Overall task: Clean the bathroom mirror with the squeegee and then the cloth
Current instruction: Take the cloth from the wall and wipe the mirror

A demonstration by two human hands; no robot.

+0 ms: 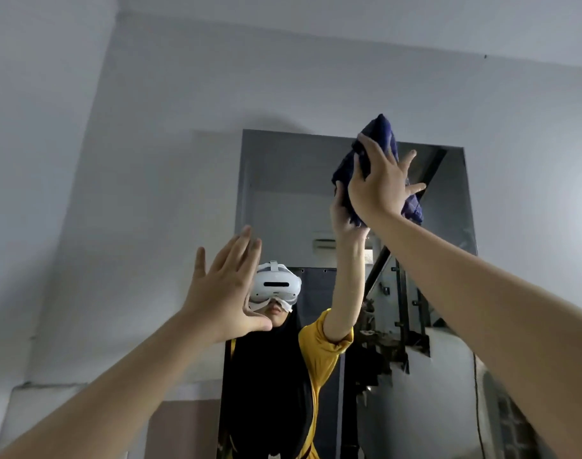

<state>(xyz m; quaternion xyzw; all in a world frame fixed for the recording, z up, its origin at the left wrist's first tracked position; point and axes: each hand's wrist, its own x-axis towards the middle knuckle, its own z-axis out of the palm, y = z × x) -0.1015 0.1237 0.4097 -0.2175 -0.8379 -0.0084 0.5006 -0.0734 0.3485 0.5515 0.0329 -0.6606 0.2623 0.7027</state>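
Nearest the camera, two bare forearms are raised toward the mirror, which serves here as the landmark. The left hand is held flat before the mirror's left edge, at about mid-height, its fingers straight and together, thumb spread, nothing gripped; whether the palm actually touches the wall or glass cannot be told. The right hand is lifted higher, toward the mirror's upper right part, and the dark blue cloth is pressed against the glass beneath its palm and spread, nearly straight fingers. The cloth is bunched, and its long axis runs steeply from the mirror's top edge, which it overlaps slightly, down and to the right below the hand. The cloth is therefore already under the right hand, and the left hand lies well apart from it, lower and to the left.

Farther off, in the glass itself, a reflected person in a yellow sleeve and a white headset is seen, with a staircase behind.

No squeegee is seen, so the cloth stage is judged to be under way. The unwiped glass lies below and to the left of the cloth, so a downward or leftward stroke by the right arm is likely called for.
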